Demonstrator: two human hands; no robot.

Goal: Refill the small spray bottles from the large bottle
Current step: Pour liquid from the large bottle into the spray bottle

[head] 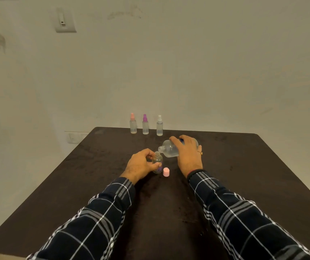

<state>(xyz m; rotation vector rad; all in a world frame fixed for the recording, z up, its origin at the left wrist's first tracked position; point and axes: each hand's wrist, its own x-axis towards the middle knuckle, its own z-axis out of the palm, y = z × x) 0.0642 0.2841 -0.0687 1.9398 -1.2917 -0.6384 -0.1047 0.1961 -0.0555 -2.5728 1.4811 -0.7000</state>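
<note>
Nearest the camera, two plaid sleeves [244, 222] run up from the bottom of the frame over the dark table [56, 203]. Just past them, at centre frame, one pink cap [166, 172] stands loose on the tabletop, just to the right of the open small bottle [157, 164]. The left hand [142, 164] holds that bottle upright on the table, fingers and thumb curled round its body, and its threaded neck is bare. Just above and to the right, the right hand [188, 154] wraps over the large bottle [171, 150], gripping it from the top. That bottle is uncapped and tipped nearly flat, with its mouth right at the small bottle's neck, touching it or nearly so. I judge this to be the pouring step for this one bottle. Whether liquid is running cannot be made out, and the small bottle's fill level is too faint to read. Farther back, in a row at the table's far edge just left of centre, stand three more small spray bottles, each with its head on: an orange-topped bottle [133, 125], a purple-topped bottle [145, 126] and a white-topped bottle [159, 127]. How full they are is unclear, so it cannot be said whether they are already filled or waiting. In all there are four small bottles, one large bottle and one loose cap. This bottle has yet to get its cap back on.
</note>
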